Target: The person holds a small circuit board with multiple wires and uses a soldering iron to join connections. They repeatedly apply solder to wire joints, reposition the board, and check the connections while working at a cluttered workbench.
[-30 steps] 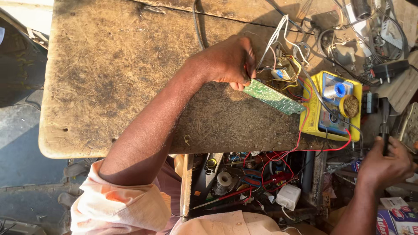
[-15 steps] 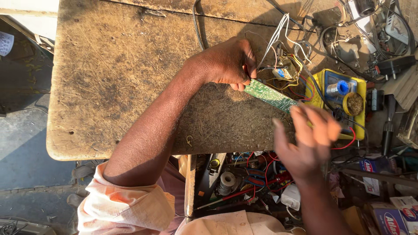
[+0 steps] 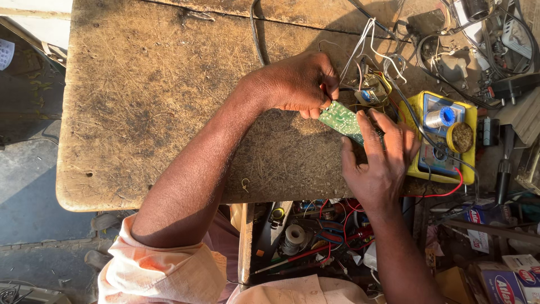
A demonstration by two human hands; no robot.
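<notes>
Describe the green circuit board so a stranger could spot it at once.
Start at the worn wooden table and follow its right end to the yellow meter. Just left of that, the left hand pinches one end of the green circuit board while the right hand rests on the other. It is the only flat green piece among tangled wires.

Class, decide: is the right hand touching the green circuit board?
Touching. The head view shows the right hand with its fingers laid over the green circuit board.

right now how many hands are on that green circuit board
2. The left hand pinches the upper-left end of the green circuit board; the right hand lies over its lower-right end, hiding part of it.
</notes>
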